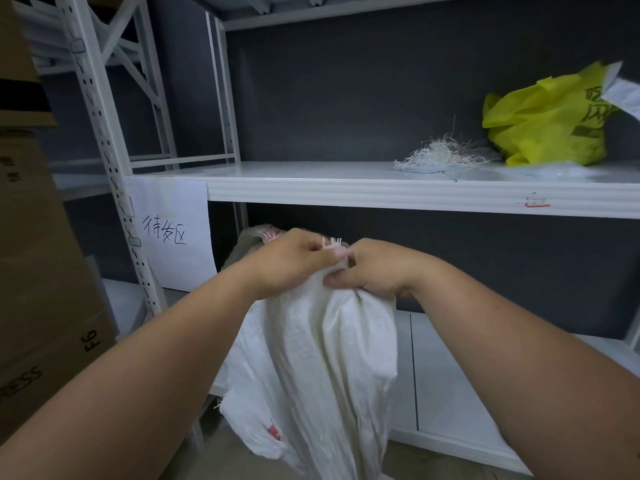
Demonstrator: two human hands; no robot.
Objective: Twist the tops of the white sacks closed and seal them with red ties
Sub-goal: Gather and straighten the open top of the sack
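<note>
Head view shows the white woven plastic sack [322,368] hanging straight down from both hands, its gathered top bunched between them and its frayed rim sticking up just above the knuckles. The left hand [294,261] curls its fingers round the neck from one side; the right hand [372,268] pinches the same neck from the other, thumb pressed under the bunch, so the two hands meet on the fabric. Something pale pink shows between the fingertips; whether it is a red tie cannot be told.

The cloth looks thin, limp and light, creasing in long folds, likely a little slick, so the hold belongs tight at the neck just under the frayed rim, where a twist would bite.

Behind the left hand, a second greyish sack [249,242] with red marks sits on the lower shelf. Above the hands runs a white metal shelf [346,192]; up and to the right of them lie a tangle of pale fibre strands [440,155] and a crumpled yellow plastic bag [547,123]. Left of the hands hang a handwritten paper sign [173,233] and stacked brown cardboard boxes [34,271].
</note>
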